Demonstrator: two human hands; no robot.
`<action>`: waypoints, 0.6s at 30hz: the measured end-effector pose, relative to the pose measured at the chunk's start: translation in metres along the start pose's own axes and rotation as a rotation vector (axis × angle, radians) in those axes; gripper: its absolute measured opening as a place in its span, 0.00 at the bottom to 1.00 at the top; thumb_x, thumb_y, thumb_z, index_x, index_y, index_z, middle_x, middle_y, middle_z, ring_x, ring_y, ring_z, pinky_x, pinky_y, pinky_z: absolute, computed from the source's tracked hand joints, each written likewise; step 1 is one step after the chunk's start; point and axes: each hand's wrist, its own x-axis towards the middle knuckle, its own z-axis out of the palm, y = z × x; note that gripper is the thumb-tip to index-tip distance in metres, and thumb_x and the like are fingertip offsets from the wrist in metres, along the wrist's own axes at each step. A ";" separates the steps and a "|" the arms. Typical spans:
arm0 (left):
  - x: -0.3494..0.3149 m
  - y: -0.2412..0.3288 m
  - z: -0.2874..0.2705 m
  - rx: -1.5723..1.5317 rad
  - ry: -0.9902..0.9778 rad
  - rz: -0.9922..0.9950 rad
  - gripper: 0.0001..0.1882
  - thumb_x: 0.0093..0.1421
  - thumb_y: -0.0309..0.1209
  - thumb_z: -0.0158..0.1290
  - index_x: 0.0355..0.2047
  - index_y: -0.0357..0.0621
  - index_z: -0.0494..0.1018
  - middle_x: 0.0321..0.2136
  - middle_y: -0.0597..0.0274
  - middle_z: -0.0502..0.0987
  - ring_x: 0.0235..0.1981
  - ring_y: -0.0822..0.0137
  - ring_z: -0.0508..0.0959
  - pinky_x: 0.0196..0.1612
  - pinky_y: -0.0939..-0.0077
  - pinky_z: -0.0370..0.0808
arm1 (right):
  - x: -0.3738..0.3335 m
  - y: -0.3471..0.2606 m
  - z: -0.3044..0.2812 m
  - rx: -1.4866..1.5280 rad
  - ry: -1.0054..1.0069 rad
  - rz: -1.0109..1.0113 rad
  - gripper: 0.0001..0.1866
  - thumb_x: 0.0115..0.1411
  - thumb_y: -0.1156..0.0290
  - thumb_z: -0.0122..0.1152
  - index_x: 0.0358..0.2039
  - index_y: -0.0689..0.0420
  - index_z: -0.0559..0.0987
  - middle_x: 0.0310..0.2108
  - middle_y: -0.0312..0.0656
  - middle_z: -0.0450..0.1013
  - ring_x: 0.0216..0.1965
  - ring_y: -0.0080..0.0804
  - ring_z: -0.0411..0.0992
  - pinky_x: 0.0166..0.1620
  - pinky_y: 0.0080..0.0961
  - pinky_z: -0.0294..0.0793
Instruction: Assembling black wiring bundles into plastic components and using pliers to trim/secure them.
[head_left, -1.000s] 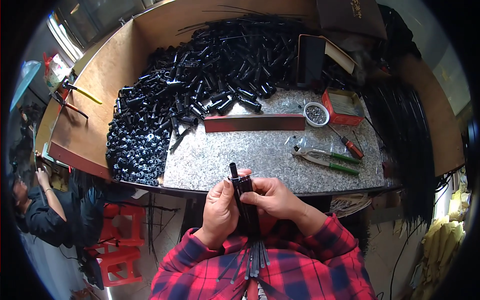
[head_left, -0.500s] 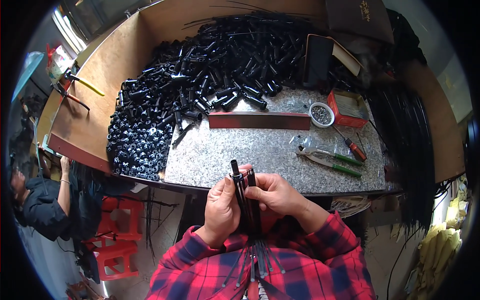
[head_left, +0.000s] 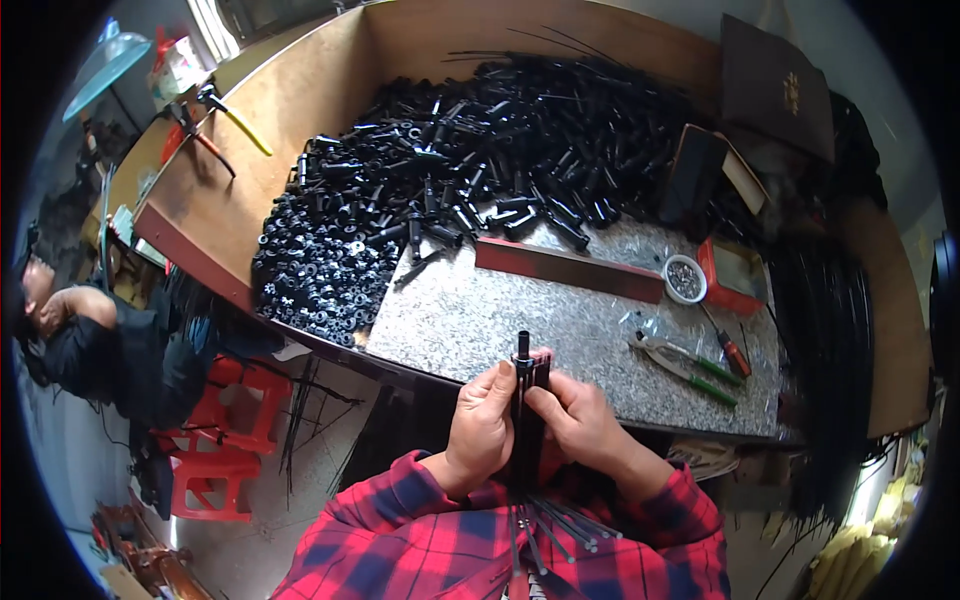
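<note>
Both my hands hold a bundle of black ribs, which looks like part of an umbrella frame, upright at the table's near edge. A black tube fitting with a shiny ring rises from its top. My left hand is closed around the fitting's left side, thumb pointing up. My right hand pinches the ribs on the right between thumb and fingers. Below, the rib ends fan out over my plaid shirt. The fingers behind the bundle are partly hidden.
Black tubular parts and ring-like pieces are heaped behind. A reddish bar, a small bowl of metal bits, a red box, green-handled pincers and a screwdriver lie on the table. Another person sits left.
The whole view has shifted, with the table now tilted and moved rightward. Both hands keep their hold on the ribs. The other person's arm has moved up towards the head.
</note>
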 end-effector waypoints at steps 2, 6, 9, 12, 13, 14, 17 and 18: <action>0.001 0.001 0.000 -0.004 -0.005 0.016 0.20 0.69 0.37 0.39 0.49 0.32 0.69 0.46 0.55 0.75 0.47 0.68 0.74 0.53 0.74 0.68 | 0.000 0.001 0.005 -0.016 0.010 -0.031 0.13 0.64 0.63 0.51 0.31 0.62 0.74 0.17 0.40 0.69 0.18 0.26 0.69 0.23 0.25 0.66; 0.005 -0.003 -0.006 -0.021 -0.076 -0.007 0.20 0.69 0.38 0.38 0.48 0.32 0.67 0.43 0.54 0.75 0.46 0.67 0.75 0.52 0.73 0.69 | 0.000 0.000 0.000 -0.109 -0.026 0.005 0.15 0.64 0.63 0.51 0.27 0.64 0.74 0.17 0.48 0.68 0.19 0.35 0.70 0.25 0.31 0.67; 0.007 0.004 -0.006 -0.094 -0.112 -0.096 0.20 0.69 0.39 0.37 0.48 0.34 0.65 0.42 0.54 0.74 0.45 0.67 0.75 0.52 0.72 0.70 | 0.006 -0.011 -0.030 -0.333 -0.197 -0.013 0.14 0.61 0.64 0.55 0.26 0.63 0.75 0.20 0.52 0.70 0.24 0.45 0.71 0.28 0.36 0.68; 0.007 0.012 -0.006 -0.174 -0.139 -0.181 0.21 0.69 0.41 0.36 0.50 0.35 0.63 0.42 0.55 0.73 0.44 0.67 0.75 0.51 0.73 0.70 | 0.028 -0.026 -0.080 -0.616 -0.277 -0.116 0.08 0.56 0.71 0.60 0.24 0.62 0.76 0.18 0.49 0.70 0.19 0.40 0.69 0.26 0.31 0.68; 0.005 0.014 -0.010 -0.194 -0.145 -0.186 0.22 0.69 0.41 0.36 0.52 0.36 0.62 0.42 0.57 0.73 0.43 0.68 0.75 0.50 0.73 0.70 | 0.048 -0.020 -0.090 -0.613 -0.194 -0.088 0.06 0.55 0.74 0.60 0.24 0.62 0.76 0.17 0.44 0.68 0.18 0.30 0.67 0.25 0.27 0.67; 0.006 0.015 -0.012 -0.205 -0.144 -0.183 0.22 0.69 0.41 0.36 0.52 0.36 0.62 0.42 0.57 0.73 0.43 0.68 0.75 0.50 0.73 0.70 | 0.065 -0.026 -0.093 -0.621 0.015 -0.169 0.06 0.55 0.75 0.60 0.24 0.64 0.75 0.16 0.41 0.67 0.18 0.24 0.64 0.25 0.23 0.66; 0.011 0.015 -0.009 -0.185 -0.231 -0.227 0.24 0.69 0.42 0.36 0.56 0.36 0.60 0.41 0.60 0.72 0.39 0.71 0.74 0.47 0.75 0.71 | 0.125 -0.012 -0.112 -0.712 0.315 -0.246 0.07 0.53 0.74 0.63 0.27 0.64 0.75 0.19 0.46 0.71 0.20 0.30 0.70 0.25 0.26 0.67; 0.012 0.013 -0.009 -0.176 -0.238 -0.232 0.25 0.69 0.43 0.36 0.58 0.37 0.60 0.41 0.61 0.72 0.39 0.72 0.74 0.46 0.76 0.70 | 0.140 -0.005 -0.115 -0.787 0.307 -0.309 0.08 0.50 0.72 0.64 0.26 0.62 0.75 0.22 0.46 0.72 0.24 0.38 0.72 0.28 0.30 0.69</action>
